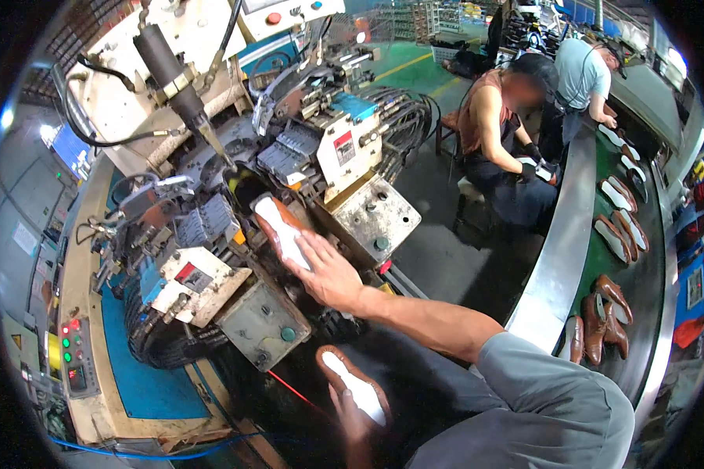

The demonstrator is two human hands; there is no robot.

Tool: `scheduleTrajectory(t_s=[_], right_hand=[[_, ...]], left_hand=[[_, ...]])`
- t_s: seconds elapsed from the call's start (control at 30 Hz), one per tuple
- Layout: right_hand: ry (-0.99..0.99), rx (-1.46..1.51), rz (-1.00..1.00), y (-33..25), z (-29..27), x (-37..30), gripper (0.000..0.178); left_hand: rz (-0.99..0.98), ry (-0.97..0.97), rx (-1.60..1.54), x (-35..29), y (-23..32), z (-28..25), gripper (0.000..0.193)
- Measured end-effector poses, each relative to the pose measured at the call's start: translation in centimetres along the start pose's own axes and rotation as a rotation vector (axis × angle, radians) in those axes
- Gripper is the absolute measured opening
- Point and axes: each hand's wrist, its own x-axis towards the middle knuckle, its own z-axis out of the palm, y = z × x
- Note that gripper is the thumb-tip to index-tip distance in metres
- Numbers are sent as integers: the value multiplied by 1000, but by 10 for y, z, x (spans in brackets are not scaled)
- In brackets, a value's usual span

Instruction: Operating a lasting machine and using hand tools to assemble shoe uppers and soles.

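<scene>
My right hand (pixel 327 272) reaches out from a grey sleeve and lies on the heel end of a brown shoe (pixel 278 225). That shoe sits sole side up, white insole showing, in the jaws of a large shoe machine (pixel 211 195). My left hand (pixel 350 422), low in the picture, grips a second brown shoe (pixel 353 384), which also shows a white insole. Its fingers are partly hidden under the shoe.
A curved green conveyor (pixel 641 273) with a steel rim (pixel 551 266) runs along the right and carries several brown shoes (pixel 602 316). Two other people (pixel 501 133) work beside it farther back. A panel of lit buttons (pixel 72 344) stands at the left.
</scene>
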Motion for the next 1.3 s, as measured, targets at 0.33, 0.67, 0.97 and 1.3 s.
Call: scheduleTrajectory(t_s=[0.33,0.67,0.97,1.3], right_hand=[[38,-31,11,30,52,115,66],[101,-52,-43,32,45,155,47],[176,-71,-76,43,49,163,48],[-380,1889,1026,-60,-31,-142,67]], left_hand=[[7,-52,-111,12,3,6,78],[-102,-132,-201,25,57,27,87],[125,-241,-239,27,88,45,107],[160,-333,-250,-45,74,42,110]])
